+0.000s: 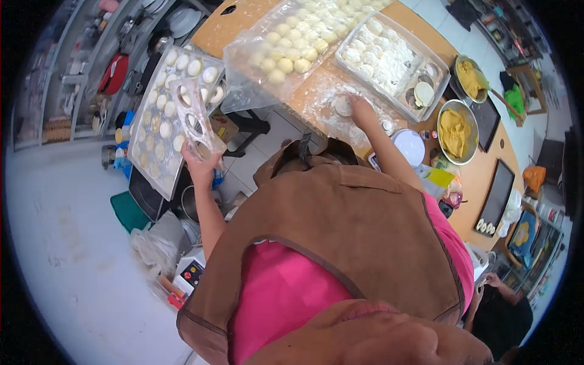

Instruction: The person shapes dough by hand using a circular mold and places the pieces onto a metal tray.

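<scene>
My left hand (204,160) is closed round the lower end of a pale, translucent sheet with oval openings (190,100), tilted up over a plastic-lined tray (165,180). Rows of round white dough pieces (166,129) lie on that tray. Over the floured wooden table, my right hand (361,112) has its fingers drawn together at the edge of a flat dough disc (342,106). A small dough piece (387,126) rests to its right. Beyond it stands a rectangular tray (398,100) holding flour, floured dough balls (368,45) and pale discs (423,93).
Dough balls (292,52) sit under clear plastic at the far side. Two metal bowls of yellow mixture (455,131), a round white lid (407,148) and dark baking trays (496,194) occupy the right. Shelves (79,79) line the left; another person (502,313) is at lower right.
</scene>
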### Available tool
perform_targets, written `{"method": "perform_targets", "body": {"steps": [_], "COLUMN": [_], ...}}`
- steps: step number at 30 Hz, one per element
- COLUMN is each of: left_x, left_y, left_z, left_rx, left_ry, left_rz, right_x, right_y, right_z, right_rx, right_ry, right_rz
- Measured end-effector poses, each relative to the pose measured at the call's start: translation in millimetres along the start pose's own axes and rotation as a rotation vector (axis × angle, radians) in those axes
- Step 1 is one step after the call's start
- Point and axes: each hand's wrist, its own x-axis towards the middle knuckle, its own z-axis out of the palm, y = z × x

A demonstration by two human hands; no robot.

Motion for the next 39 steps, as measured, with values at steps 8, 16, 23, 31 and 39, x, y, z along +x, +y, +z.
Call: {"method": "perform_targets", "body": {"steps": [8,16,23,31,39], "left_x": [-4,-21,3,-3,-105], "left_y": [-4,-47,-110,-173,-210], "left_z": [-63,-161,-253,-316,-347], "left_rx": [0.146,0.046,0.211,0.166,0.157], "left_ry": [0.181,0.361,0.459,0.502,0.716], "left_rz": [-0.137,-0.195,-0.35,-0.38,-0.555], "right_x": [19,2,90,206,306], "right_y": [-5,-18,-191,-482,-627], "right_z": [4,1,6,105,247], "right_rx": [0.049,0.453,1.311,1.271,1.035], "right_ry": [-0.136,-0.07,-0.257,-0.774,-0.897], "right_rz": [-0.123,0.119,0.259,0.064,-0.048]}}
